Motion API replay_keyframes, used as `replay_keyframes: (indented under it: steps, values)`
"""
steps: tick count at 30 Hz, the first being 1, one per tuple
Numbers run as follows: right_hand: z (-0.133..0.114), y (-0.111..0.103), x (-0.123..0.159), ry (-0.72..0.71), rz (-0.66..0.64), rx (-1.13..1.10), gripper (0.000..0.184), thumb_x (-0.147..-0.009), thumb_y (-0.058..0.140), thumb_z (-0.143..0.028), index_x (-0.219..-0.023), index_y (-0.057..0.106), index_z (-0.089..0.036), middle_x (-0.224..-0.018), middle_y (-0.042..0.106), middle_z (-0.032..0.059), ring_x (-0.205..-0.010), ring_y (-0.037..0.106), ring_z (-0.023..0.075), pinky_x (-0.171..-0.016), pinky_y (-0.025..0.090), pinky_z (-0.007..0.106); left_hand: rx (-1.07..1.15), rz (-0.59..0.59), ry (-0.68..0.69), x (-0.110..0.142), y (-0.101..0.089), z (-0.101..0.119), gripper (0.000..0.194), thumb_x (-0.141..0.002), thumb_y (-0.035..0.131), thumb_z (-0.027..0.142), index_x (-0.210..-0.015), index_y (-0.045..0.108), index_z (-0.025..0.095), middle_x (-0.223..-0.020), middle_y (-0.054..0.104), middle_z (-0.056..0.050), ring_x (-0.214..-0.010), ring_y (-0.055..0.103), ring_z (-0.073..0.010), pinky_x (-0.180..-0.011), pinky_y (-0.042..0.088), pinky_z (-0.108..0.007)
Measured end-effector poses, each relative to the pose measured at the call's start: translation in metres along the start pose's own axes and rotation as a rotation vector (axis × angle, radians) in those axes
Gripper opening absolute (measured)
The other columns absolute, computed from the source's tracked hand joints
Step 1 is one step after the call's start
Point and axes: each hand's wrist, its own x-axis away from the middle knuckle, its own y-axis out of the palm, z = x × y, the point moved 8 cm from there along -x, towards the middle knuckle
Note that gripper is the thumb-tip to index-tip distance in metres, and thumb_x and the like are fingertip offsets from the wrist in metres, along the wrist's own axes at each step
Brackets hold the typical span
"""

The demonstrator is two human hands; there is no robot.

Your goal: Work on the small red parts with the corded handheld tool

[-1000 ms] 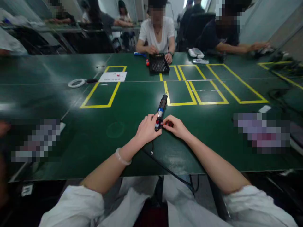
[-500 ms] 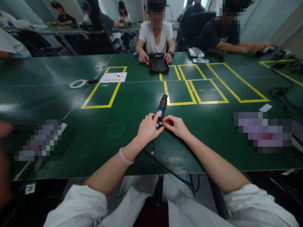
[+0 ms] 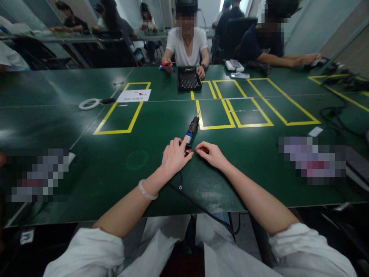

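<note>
One cylindrical power tool (image 3: 192,127), centre of frame, lying aslant on the green table (image 3: 245,161); one thin bit (image 3: 198,113) at its upper end, blue-and-silver band lower down, red-and-black parts at the bottom.

Two bare hands at it. Left hand (image 3: 174,156), palm down, grips the tool's lower end between thumb and forefinger; most of the tool reaches past it, up and to the right. Right hand (image 3: 211,154) just beside the lower end, apart from it, fingers curled, thumb and fingertips close together; cannot tell whether they meet or pinch anything. Tool's lower end lies between the hands, nearer the left. One pale bracelet (image 3: 143,188), left wrist.

Below the hands: one black cord (image 3: 198,206) running off the near edge, one small ring lug (image 3: 180,187).

Upper centre: one black tray (image 3: 189,90), a co-worker in white behind it, one red item (image 3: 166,63) in that person's hand.

Upper left: one printed sheet (image 3: 134,95) across a yellow tape outline (image 3: 112,132), one white ring (image 3: 89,109) with black handle.
</note>
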Motion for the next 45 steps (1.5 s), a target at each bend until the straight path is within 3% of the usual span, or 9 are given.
replay_keyframes:
  steps: [3,6,12,17,21,25,30,39,45]
  values:
    - [0.004,0.0,0.0,0.017,-0.009,-0.003,0.015,-0.089,0.059,-0.031,-0.091,0.066,-0.018,-0.074,0.064,0.0006,-0.064,0.054,0.0128,-0.062,0.042,0.025,-0.039,-0.009,-0.027,0.0,0.0,-0.02,0.067,-0.093,0.052,0.05,-0.152,0.036,0.022,-0.122,0.052,-0.015,-0.106,0.052,-0.0292,-0.083,0.045,-0.036]
    - [0.007,0.0,0.0,0.034,-0.02,-0.012,0.015,-0.089,0.059,-0.031,-0.091,0.066,-0.018,-0.075,0.065,0.0011,-0.064,0.055,0.013,-0.063,0.042,0.026,-0.063,-0.014,-0.089,-0.001,0.0,-0.054,0.068,-0.094,0.047,0.053,-0.153,0.035,0.022,-0.125,0.051,-0.016,-0.106,0.053,-0.0306,-0.083,0.047,-0.038]
    - [0.005,0.001,0.001,0.043,-0.04,-0.005,0.016,-0.089,0.058,-0.03,-0.091,0.066,-0.017,-0.076,0.065,0.0013,-0.065,0.055,0.013,-0.064,0.042,0.025,-0.06,-0.043,-0.29,0.003,0.0,-0.159,0.072,-0.093,0.04,0.059,-0.154,0.034,0.021,-0.135,0.046,-0.02,-0.115,0.05,-0.0375,-0.089,0.047,-0.046]
    - [0.003,0.0,0.001,0.035,-0.057,0.016,0.016,-0.09,0.058,-0.03,-0.092,0.067,-0.017,-0.077,0.065,0.0014,-0.066,0.054,0.0129,-0.064,0.041,0.025,-0.01,-0.079,-0.515,0.02,-0.005,-0.249,0.075,-0.092,0.042,0.061,-0.154,0.034,0.019,-0.141,0.04,-0.022,-0.119,0.045,-0.0406,-0.094,0.044,-0.05]
    - [0.001,0.001,0.0,0.029,-0.071,0.023,0.016,-0.09,0.058,-0.03,-0.091,0.067,-0.017,-0.077,0.065,0.0015,-0.067,0.054,0.0132,-0.064,0.041,0.025,-0.04,-0.082,-0.665,0.04,-0.016,-0.303,0.076,-0.09,0.044,0.063,-0.151,0.034,0.019,-0.144,0.038,-0.022,-0.119,0.044,-0.0398,-0.094,0.041,-0.051]
    - [-0.002,0.001,0.0,0.015,-0.08,0.03,0.016,-0.09,0.058,-0.03,-0.09,0.067,-0.017,-0.077,0.064,0.0014,-0.066,0.054,0.0129,-0.063,0.041,0.025,-0.118,-0.048,-0.794,0.058,-0.024,-0.343,0.068,-0.09,0.044,0.061,-0.143,0.039,0.018,-0.145,0.038,-0.02,-0.124,0.041,-0.0391,-0.099,0.036,-0.051]
    - [-0.005,0.001,-0.001,0.009,-0.086,0.022,0.015,-0.089,0.058,-0.029,-0.089,0.067,-0.017,-0.077,0.065,0.0013,-0.066,0.054,0.0125,-0.063,0.04,0.025,-0.182,0.06,-0.902,0.074,-0.027,-0.362,0.056,-0.092,0.042,0.055,-0.133,0.045,0.017,-0.142,0.042,-0.017,-0.123,0.039,-0.0359,-0.101,0.029,-0.05]
    - [-0.004,0.003,-0.001,0.012,-0.094,0.022,0.015,-0.089,0.059,-0.029,-0.09,0.067,-0.016,-0.076,0.064,0.001,-0.065,0.052,0.0121,-0.063,0.04,0.025,-0.246,0.227,-0.839,0.073,-0.033,-0.346,0.051,-0.087,0.054,0.038,-0.129,0.048,0.01,-0.134,0.051,-0.019,-0.118,0.046,-0.0366,-0.099,0.029,-0.05]
    - [-0.006,0.002,-0.001,0.009,-0.097,0.028,0.016,-0.089,0.059,-0.029,-0.09,0.067,-0.016,-0.076,0.065,0.0012,-0.065,0.053,0.0124,-0.063,0.04,0.025,-0.202,0.24,-0.913,0.075,-0.038,-0.341,0.047,-0.094,0.039,0.034,-0.126,0.05,0.001,-0.128,0.055,-0.022,-0.112,0.049,-0.0327,-0.097,0.031,-0.045]
